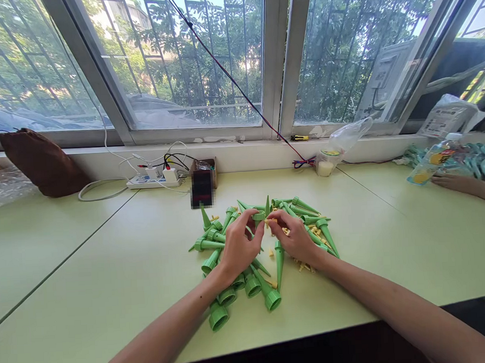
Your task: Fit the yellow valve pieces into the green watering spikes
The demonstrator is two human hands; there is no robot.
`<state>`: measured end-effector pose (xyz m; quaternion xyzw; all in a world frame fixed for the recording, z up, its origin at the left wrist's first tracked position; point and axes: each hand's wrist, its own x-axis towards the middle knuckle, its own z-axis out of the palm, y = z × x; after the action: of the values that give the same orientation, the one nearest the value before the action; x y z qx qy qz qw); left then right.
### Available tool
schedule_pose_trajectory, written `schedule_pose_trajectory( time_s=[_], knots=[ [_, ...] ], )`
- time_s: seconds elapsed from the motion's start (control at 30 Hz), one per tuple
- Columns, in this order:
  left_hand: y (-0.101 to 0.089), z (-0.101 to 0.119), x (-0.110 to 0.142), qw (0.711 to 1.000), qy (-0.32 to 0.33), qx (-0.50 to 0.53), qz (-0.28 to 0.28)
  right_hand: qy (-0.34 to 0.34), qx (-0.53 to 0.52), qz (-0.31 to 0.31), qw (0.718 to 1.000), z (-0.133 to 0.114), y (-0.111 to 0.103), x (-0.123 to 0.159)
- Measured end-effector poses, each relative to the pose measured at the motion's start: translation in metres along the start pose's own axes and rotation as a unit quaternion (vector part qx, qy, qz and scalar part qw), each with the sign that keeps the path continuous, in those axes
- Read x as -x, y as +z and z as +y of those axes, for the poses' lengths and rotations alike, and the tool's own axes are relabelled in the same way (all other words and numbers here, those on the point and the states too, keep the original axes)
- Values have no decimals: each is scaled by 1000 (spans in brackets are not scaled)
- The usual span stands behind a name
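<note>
Over the middle of the table, my left hand [242, 241] is closed round a green plastic watering spike [259, 217], its wide collar upward between thumb and fingers. Close against it, my right hand [294, 234] pinches a small yellow plastic piece [270, 221] at the spike's side; whether the piece sits in the spike I cannot tell. Around both hands lie several more green spikes [272, 296], pointing different ways. Small yellow pieces [306, 266] are scattered beneath and beside my right hand, partly hidden by it.
A power strip [155, 180] with plugs and cables, a small box [209, 169] and a blurred dark device [201, 189] stand at the back. A plastic bag [338, 146] is by the sill. Another person's hand [454, 183] rests at far right near a bottle [434, 159]. A brown pouch [42, 162] leans at left.
</note>
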<state>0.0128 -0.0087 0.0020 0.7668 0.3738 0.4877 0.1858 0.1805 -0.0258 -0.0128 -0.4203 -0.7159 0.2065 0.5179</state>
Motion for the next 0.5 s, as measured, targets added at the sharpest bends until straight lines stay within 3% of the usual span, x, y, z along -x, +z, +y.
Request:
schedule_pose_trajectory(
  time_s=[0.5],
  knots=[
    [0,0,0,1000,7,1,-1,11,3,-11,1000,4,0,-1]
  ],
)
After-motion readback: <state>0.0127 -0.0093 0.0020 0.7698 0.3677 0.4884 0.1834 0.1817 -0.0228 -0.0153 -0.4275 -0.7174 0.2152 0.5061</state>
